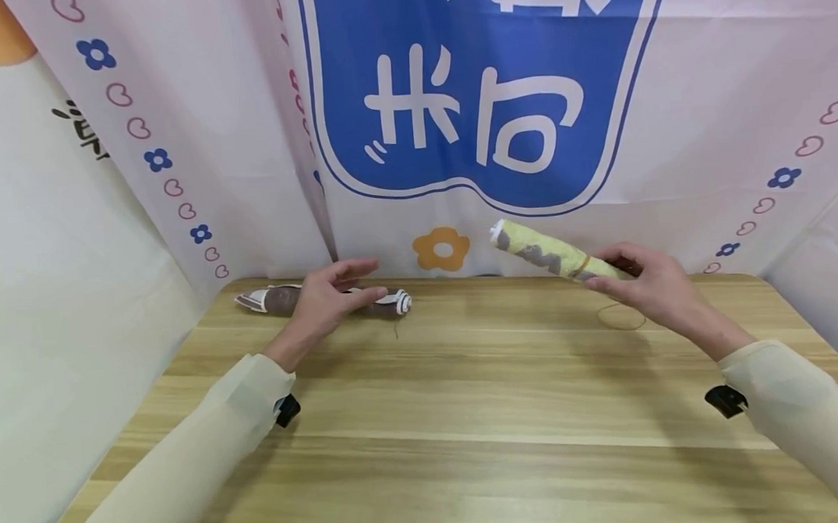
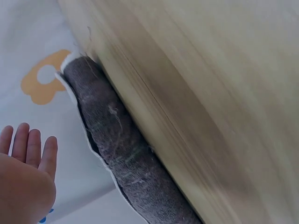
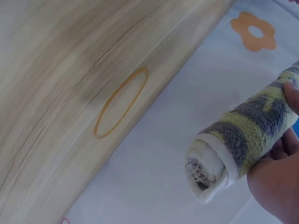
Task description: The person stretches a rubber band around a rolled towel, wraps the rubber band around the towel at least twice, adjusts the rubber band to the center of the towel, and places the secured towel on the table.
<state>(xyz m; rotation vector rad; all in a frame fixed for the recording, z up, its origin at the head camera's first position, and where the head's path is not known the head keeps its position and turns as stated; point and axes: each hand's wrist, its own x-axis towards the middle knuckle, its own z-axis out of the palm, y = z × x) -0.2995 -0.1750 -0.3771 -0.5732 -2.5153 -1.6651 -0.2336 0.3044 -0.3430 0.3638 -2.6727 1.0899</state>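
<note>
White characters "米可" on blue backdrop [image 1: 482, 95]

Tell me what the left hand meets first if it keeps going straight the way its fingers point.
Probably the printed backdrop. The left hand hovers open over the brown rolled towel, fingers pointing past it toward the orange flower; depth is hard to judge.

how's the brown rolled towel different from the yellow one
The brown rolled towel lies flat on the wooden table near its back edge; the yellow rolled towel is held tilted in the air by the right hand. The brown one is plain grey-brown with white trim; the yellow one carries grey patches. A rubber band circles the yellow roll; none shows on the brown one, over which the open left hand hovers. Both are rolled into tubes.
</note>
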